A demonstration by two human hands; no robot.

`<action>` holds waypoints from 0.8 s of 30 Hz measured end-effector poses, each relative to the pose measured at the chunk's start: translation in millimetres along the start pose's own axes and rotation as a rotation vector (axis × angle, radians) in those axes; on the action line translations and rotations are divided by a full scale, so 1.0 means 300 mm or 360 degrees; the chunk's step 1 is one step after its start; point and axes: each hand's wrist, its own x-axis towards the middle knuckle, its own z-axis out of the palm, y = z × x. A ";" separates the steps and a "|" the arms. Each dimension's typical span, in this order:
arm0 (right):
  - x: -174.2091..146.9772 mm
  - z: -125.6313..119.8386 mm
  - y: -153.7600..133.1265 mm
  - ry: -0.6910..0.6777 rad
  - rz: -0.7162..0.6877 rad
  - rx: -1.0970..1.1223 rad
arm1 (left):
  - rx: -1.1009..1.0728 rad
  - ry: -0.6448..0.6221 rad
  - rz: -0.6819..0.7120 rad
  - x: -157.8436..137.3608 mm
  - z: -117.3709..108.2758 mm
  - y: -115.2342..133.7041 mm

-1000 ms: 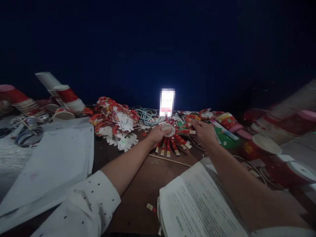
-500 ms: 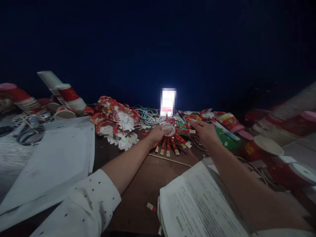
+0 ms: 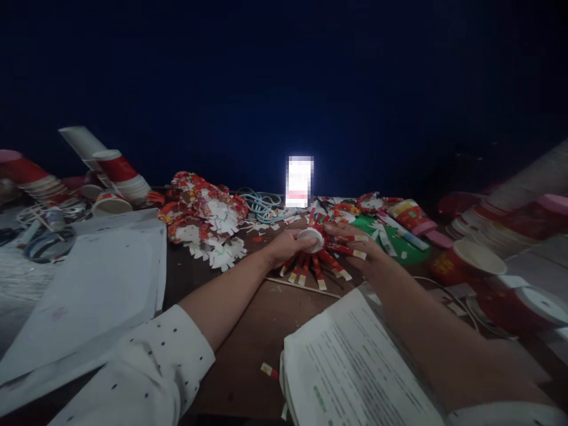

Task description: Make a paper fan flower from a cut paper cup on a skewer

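In the head view a paper cup cut into strips point(image 3: 309, 241) is held over the table, its round white base facing me. Red strips with pale yellow-white ends fan out around the base. My left hand point(image 3: 284, 247) is closed on the cup, with its thumb across the base. My right hand point(image 3: 355, 236) is at the cup's right side, its fingertips gripping among the strips near the base. Two strips lie across the front of that hand and hide part of its fingers.
Cut red-and-white paper pieces point(image 3: 204, 207) are heaped left of centre. Beyond are coiled cable point(image 3: 261, 204) and a bright screen point(image 3: 299, 180). Cup stacks point(image 3: 122, 174) stand left; more cups point(image 3: 479, 257) lie right. A thin stick point(image 3: 302, 287) and printed bag point(image 3: 341, 361) are nearer me.
My right hand has moved left and closer to the cup's base, its fingers now behind some strips. The cup has shifted slightly right and nearer, still in my left hand.
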 end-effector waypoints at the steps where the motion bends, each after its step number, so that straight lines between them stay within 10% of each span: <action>1: 0.008 0.003 0.005 -0.0062 0.0062 -0.0008 | 0.0007 0.0000 -0.0006 0.000 -0.001 0.000; 24: 0.057 -0.073 -0.018 0.0539 -0.0391 -0.0429 | 0.0041 0.0242 0.0118 0.027 -0.018 -0.008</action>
